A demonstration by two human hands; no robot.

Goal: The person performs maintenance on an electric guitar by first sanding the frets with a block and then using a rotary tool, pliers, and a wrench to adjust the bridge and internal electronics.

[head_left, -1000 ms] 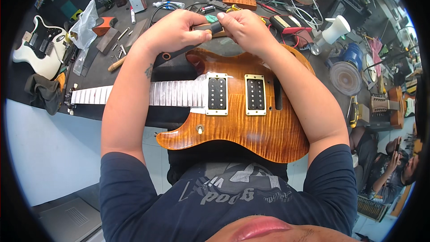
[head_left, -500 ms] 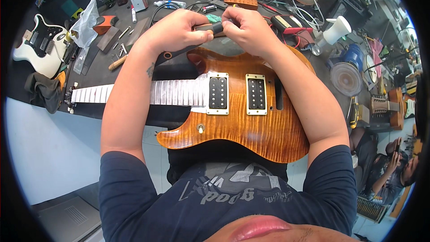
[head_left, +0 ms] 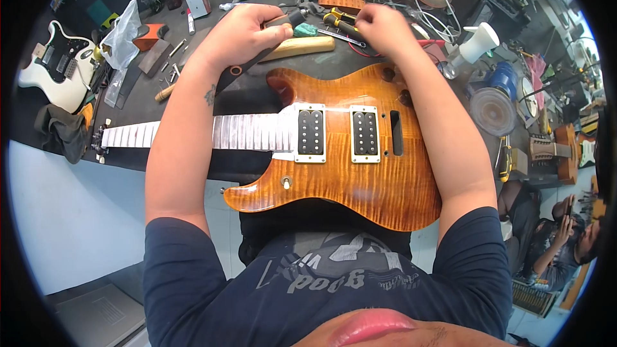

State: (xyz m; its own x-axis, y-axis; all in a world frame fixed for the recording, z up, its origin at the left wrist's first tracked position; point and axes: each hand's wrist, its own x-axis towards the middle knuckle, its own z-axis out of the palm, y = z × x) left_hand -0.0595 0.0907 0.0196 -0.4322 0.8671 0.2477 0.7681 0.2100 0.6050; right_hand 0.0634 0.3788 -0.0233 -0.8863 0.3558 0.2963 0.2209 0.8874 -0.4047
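My left hand (head_left: 247, 35) is closed around a short brown tool with a dark, rounded end (head_left: 294, 20). Below that hand runs a dark flat strip (head_left: 247, 66) with a copper-coloured ring in it; whether it belongs to the held tool I cannot tell. My right hand (head_left: 384, 26) has its fingers curled in beside yellow-and-black pliers (head_left: 340, 20); its fingertips are hidden. A pale wooden bar (head_left: 302, 47) lies between the hands on the bench. Nearer to me, beneath my forearms, rests an amber electric guitar (head_left: 340, 183) with taped frets and two black pickups.
Tools and cables crowd the dark bench (head_left: 212, 29). A white lamp (head_left: 479, 42) and a blue machine (head_left: 504, 80) stand at the right. A white guitar (head_left: 58, 64) lies at the far left. Another person (head_left: 559, 244) sits at the lower right.
My right hand has left the dark end of the tool and moved right and away. My left hand has shifted slightly left and away with the tool, uncovering the wooden bar and pliers.
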